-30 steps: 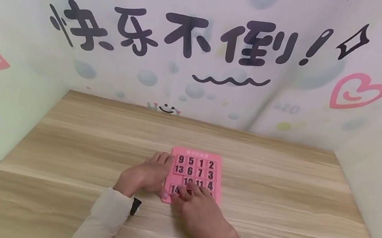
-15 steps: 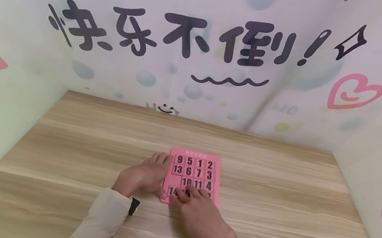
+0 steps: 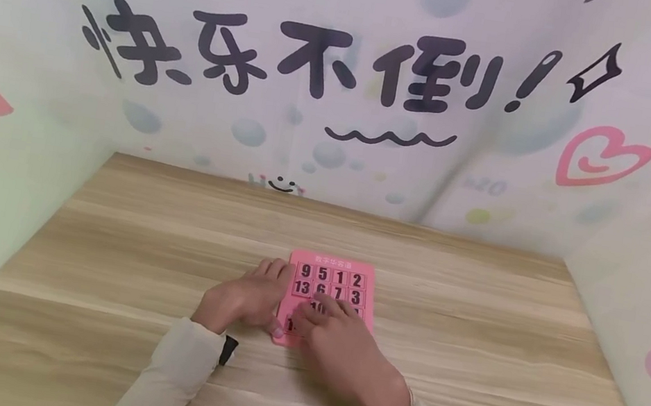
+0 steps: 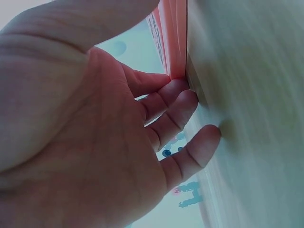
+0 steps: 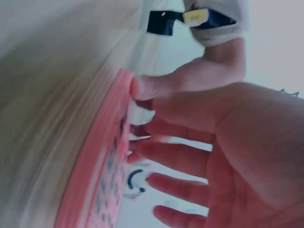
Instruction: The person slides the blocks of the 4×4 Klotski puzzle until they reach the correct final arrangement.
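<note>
A pink sliding number puzzle [image 3: 373, 294] lies flat on the wooden table. Its top two rows read 9, 5, 1, 2 and 13, 6, 7, 3 in the head view. My left hand [image 3: 250, 300] rests along the puzzle's left edge, thumb at the near left corner and loosely bent fingers beside the rim. Over the lower rows, my right hand [image 3: 336, 345] reaches with extended fingers, fingertips at the left side of the third row. It hides most of the bottom row and part of the third. The right wrist view shows its fingers [image 5: 175, 154] spread close above the tiles.
The wood-grain table [image 3: 171, 222] stretches out around the puzzle. Behind it stands a white printed backdrop [image 3: 251, 108] with dark lettering, and pale panels close in both sides. Light sleeves [image 3: 176, 356] and dark wrist straps cover the forearms.
My right hand's fingers have shifted up the board and slightly left, from the bottom row to the third, covering tiles seen before. The left hand keeps its place.
</note>
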Available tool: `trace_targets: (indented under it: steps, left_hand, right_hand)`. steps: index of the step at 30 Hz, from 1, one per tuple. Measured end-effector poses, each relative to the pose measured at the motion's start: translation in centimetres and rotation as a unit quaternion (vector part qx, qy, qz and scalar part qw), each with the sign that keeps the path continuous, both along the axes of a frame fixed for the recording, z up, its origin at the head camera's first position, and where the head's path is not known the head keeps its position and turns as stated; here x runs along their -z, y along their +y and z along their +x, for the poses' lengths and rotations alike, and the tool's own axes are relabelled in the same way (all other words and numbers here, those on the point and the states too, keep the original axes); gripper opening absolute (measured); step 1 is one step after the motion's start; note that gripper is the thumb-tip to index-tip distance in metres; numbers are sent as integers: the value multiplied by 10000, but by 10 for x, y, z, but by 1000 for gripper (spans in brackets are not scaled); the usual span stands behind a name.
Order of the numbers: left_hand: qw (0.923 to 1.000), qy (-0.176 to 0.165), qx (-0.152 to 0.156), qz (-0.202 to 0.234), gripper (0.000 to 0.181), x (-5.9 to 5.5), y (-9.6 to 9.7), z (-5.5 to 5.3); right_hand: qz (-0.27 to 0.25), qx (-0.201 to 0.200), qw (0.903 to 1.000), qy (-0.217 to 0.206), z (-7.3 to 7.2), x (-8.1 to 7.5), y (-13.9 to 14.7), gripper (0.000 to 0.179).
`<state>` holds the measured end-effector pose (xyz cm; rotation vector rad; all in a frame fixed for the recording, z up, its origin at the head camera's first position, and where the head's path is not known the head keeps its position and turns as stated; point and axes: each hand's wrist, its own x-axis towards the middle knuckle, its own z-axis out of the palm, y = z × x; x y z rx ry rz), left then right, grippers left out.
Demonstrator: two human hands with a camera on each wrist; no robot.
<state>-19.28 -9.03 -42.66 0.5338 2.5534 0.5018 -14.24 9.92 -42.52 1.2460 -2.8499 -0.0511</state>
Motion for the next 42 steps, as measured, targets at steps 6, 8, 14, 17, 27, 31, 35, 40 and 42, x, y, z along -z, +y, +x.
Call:
trace_targets:
  steps: [6, 8, 14, 17, 27, 31, 35, 40, 42]
  left_hand:
    - [9999, 44, 113, -60, 108, 1, 0, 1]
    - [9998, 51, 161, -49, 108, 1, 1, 2]
    - [9998, 146, 147, -60, 107, 0, 0, 1]
    - [9998, 150, 135, -52, 108, 0, -1, 1]
    - [9997, 96, 169, -116, 107, 0, 2, -1]
    - [9996, 148, 206, -145, 105, 0, 1, -1]
    - [9994, 186, 232, -167, 106, 1, 1, -2]
    - [9996, 146, 202, -117, 105, 1, 1, -2]
    - [9997, 131, 191, -105, 104, 0, 1, -2]
  right_hand:
    - [225, 375, 9990, -116, -15, 5, -4, 43]
    - [310, 445, 9983, -221, -18, 7, -5, 45]
    - [471, 536, 9964, -450, -23, 10, -6, 46]
    - [466, 598, 9955, -574, -24, 10, -5, 47]
    - [221, 723, 9957, -537, -24, 12, -4, 48]
    - [209, 766, 9954, -530, -25, 15, -5, 46]
    - [208, 804, 9947, -614, -25, 16, -6, 44]
    - [202, 817, 9935, -769, -24, 15, -6, 44]
    - [197, 810, 9931, -819, -24, 14, -6, 44]
